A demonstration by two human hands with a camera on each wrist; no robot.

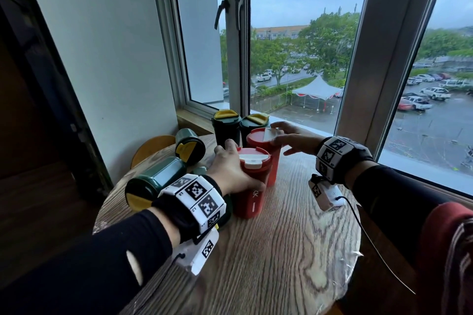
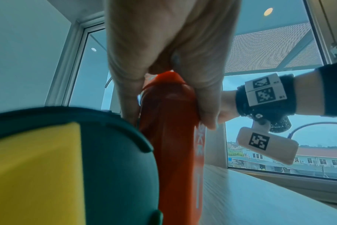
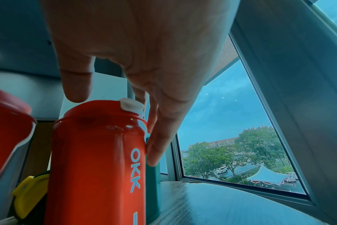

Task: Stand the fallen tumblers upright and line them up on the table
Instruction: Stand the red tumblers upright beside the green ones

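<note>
Two red tumblers stand upright mid-table. My left hand grips the near red tumbler just under its white-flapped lid. My right hand hovers with straight fingers over the far red tumbler, its thumb lying against the side. Two dark green tumblers with yellow lid flaps stand upright behind them. On the left lie two fallen green tumblers. A third green one lies mostly hidden under my left wrist.
The round wooden table ends close to the window sill on the far right. A wooden chair back rises beyond the left edge. A black cable hangs from my right wrist over the table's right rim.
</note>
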